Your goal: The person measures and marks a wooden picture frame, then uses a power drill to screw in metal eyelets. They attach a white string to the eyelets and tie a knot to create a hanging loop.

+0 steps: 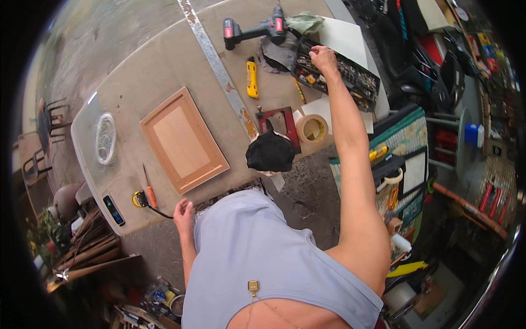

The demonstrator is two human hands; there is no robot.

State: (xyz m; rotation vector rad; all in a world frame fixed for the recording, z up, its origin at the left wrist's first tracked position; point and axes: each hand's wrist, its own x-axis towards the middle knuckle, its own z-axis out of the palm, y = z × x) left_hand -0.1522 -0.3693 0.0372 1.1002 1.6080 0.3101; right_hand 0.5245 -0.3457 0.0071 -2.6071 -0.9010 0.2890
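My right arm reaches out to a black compartment box (357, 82) full of small metal hardware at the table's far right. Above it, my right hand (324, 59) has its fingers pinched together; whatever they hold, if anything, is too small to make out. My left hand (183, 216) rests low at the table's near edge, its fingers loosely apart and holding nothing. Close to it are a yellow and black tape measure (139, 199) with a dark strap and an orange-handled screwdriver (150, 193). A wooden frame (181, 143) with a paler inner panel lies flat at the left-centre.
A cordless drill (255, 32), yellow utility knife (252, 78), long metal strip (216, 66), masking tape roll (312, 128) and black cloth-like item (270, 152) are on the table (137, 88). White cord coil (105, 138) and phone (114, 210) lie left. Cluttered shelves stand right.
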